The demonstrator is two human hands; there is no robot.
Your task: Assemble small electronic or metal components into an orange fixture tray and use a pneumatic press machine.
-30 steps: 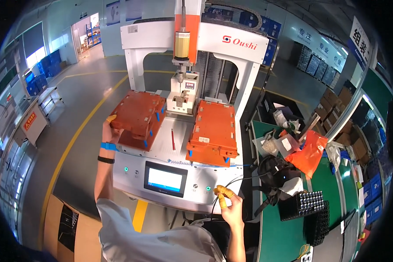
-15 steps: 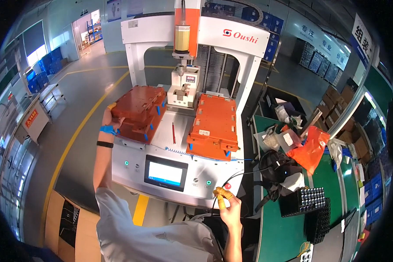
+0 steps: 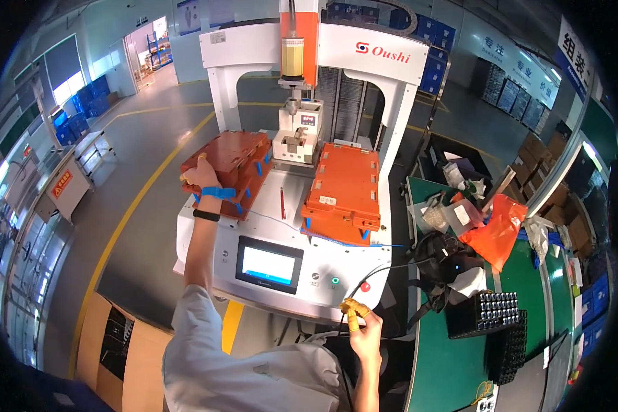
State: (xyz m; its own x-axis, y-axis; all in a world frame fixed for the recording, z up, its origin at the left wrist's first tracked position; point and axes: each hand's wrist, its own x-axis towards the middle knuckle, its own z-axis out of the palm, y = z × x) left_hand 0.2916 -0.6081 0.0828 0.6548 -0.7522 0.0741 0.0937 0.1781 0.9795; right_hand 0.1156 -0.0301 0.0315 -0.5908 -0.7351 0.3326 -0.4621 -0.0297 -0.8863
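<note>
The left hand [image 3: 200, 175] is reaching forward and closing its fingers over the near corner of the left orange rectangular plastic fixture tray [image 3: 228, 168], which is lying tilted on the left side of the white gantry dispensing machine [image 3: 309, 158]; a blue strap and a black band are sitting on that wrist. The right hand [image 3: 358, 323] is staying low at the machine's front edge, its yellow-capped fingertips pinched together on what appears to be a thin cable, just below the red round button [image 3: 365, 286]. A second orange tray [image 3: 343, 192] is lying flat on the right side of the machine, beside the dispensing head [image 3: 294, 58]. The touch screen [image 3: 269, 264] is glowing on the front panel. Judged from this, the step in hand is seating or lifting the left tray. The next move is calling for a firm hold on the tray corner and for keeping it clear of the central nozzle. A green bench [image 3: 529, 288] with a black cell holder [image 3: 491, 312] is standing to the right.
</note>
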